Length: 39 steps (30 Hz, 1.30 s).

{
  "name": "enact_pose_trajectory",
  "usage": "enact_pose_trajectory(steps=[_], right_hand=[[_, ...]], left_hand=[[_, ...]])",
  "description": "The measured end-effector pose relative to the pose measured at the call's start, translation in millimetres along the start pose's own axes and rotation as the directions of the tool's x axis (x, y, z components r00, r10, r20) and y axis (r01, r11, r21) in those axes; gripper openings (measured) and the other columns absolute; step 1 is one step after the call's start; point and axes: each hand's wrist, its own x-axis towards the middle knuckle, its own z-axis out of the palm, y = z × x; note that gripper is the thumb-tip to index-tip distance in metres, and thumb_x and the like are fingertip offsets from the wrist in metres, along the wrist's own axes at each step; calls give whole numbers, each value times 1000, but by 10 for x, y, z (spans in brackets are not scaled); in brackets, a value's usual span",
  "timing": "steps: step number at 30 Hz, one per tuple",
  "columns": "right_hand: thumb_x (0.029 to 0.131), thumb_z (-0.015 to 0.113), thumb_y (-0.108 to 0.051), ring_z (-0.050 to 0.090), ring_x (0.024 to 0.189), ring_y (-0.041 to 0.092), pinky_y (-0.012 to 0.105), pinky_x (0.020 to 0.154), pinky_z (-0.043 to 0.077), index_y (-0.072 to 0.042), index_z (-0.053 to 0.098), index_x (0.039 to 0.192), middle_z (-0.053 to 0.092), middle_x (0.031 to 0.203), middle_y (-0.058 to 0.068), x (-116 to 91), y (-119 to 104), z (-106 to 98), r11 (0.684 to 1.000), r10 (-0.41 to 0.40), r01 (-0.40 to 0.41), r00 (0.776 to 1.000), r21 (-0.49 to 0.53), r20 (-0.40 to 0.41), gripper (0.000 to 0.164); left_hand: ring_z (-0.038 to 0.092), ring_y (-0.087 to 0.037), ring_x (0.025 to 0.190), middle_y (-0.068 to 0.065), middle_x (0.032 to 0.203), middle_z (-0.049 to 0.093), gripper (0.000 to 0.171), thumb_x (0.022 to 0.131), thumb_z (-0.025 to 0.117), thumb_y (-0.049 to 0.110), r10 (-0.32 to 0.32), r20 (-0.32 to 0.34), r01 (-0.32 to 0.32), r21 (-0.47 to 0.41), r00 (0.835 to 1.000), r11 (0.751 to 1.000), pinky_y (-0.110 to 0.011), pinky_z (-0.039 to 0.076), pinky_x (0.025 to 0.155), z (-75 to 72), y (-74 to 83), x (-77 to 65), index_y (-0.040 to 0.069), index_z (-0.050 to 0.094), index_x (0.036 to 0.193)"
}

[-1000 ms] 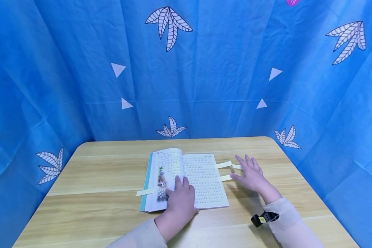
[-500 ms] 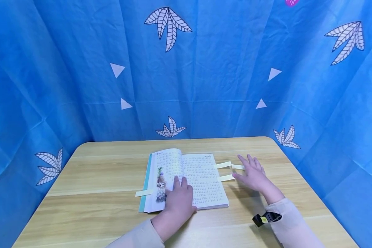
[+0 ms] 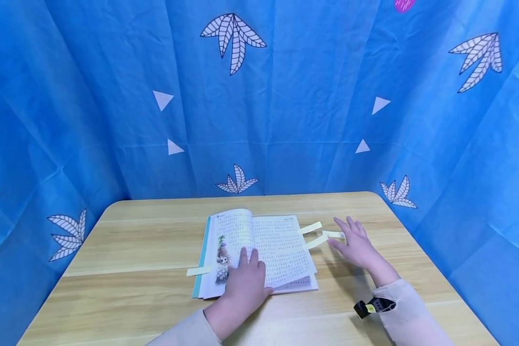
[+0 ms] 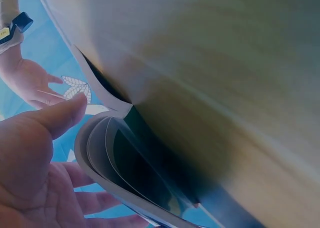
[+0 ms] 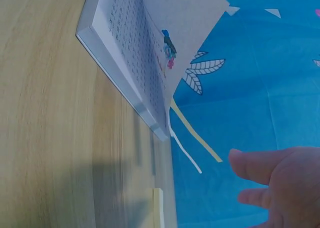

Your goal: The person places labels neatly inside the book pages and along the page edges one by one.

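Nearest come two pale cloth sleeves, the left sleeve and the right sleeve, the latter with a black device bearing a yellow patch at its wrist. The left hand rests on the near part of the open book, close to the spine; its fingers lie loosely spread, pinching nothing, its thumb at the near edge.

The book lies in the middle of the desk, left of the right hand, its spine running away from the person. Thin, matte printed pages bow into a smooth curve at the left; a turquoise cover shows as a narrow border. The right-hand page lifts at its near corner, baring another beneath.

Flat, pale yellow paper strips jut from the right edge, an upper strip and a lower strip, long axes pointing sideways towards the right hand, which is the nearer hand to them. Its fingers are wide and hold nothing, the thumb just beside the lower strip's end. A loose strip lies on the wood-grained desk.

Beyond hangs a creased blue curtain with white leaf and triangle prints.
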Motion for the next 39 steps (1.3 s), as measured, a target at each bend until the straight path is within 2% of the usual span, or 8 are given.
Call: enact_pose_trajectory(steps=[10,17,28,33,39], right_hand=[[103,55,-30,3,142,60,77,108,11,-1,24,157,7,159,37,-29,-4,29,998,-27,27,1000,49,-10,69],[104,54,-26,11,142,59,74,110,15,2,27,155,14,157,38,-48,-46,102,996,-56,58,998,66,-29,64],[104,50,-44,22,143,52,65,115,20,2,26,155,22,158,31,32,-172,210,982,-59,60,998,179,-10,73],[106,50,-32,31,139,54,63,114,26,1,23,156,23,159,30,64,-285,291,959,-44,42,999,281,1,66],[106,50,-22,28,143,49,57,116,28,4,21,156,24,160,27,120,-447,419,894,-35,28,999,448,7,63]], left_hand=[[37,-46,139,-18,151,45,65,89,69,53,2,-4,-2,-42,1000,999,-65,49,92,-1,-29,-28,2,64,129],[38,-45,139,-17,151,46,57,93,64,49,22,-11,-23,-17,1000,1000,-64,51,91,-15,-46,-40,4,65,128],[37,-45,139,-18,151,45,52,95,62,45,44,-4,-44,-15,999,999,-63,52,89,-27,-76,-38,5,64,129],[38,-46,139,-18,151,46,52,95,61,43,47,-10,-47,-31,999,998,-64,51,90,-13,-93,-48,4,64,129],[38,-46,139,-19,150,46,50,96,61,41,51,-18,-52,-55,999,997,-64,51,92,-13,-112,-68,3,64,128]])
